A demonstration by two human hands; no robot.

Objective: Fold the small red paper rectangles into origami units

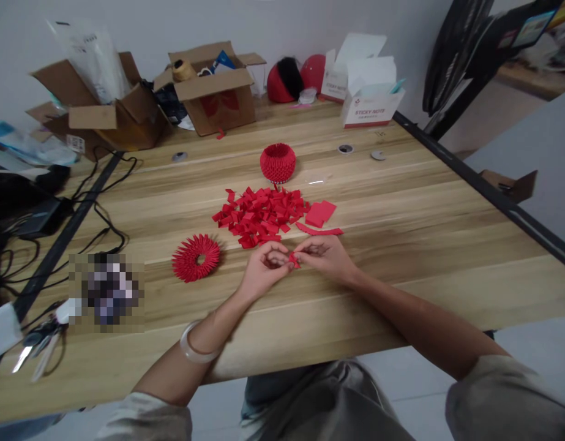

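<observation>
We have a small red piece (294, 260) between our 2 hands, just above the near part of the counter (319, 324). It lies at the right-hand side of our left grip (262, 267) and the left-hand side of our right grip (330, 254); both are drawn narrow, thumb and fingers pinched on it, so neither is clearly nearer. It is too small and blurred for us to tell its long axis or its folds. Just beyond our hands lies the loose heap of red pieces (259, 211), its near edge closest to our left grip, while a curved red strip (319, 231) and some flat red sheets (319, 213) lie nearer our right. To the left, apart from our left grip, the spiky red ring (183, 260) rests flat with its hole upward. Beyond the heap stands a round red bowl shape (277, 164), and farther back we see 2 open cardboard boxes (231, 104) and 2 white sticky-note boxes (371, 111).
</observation>
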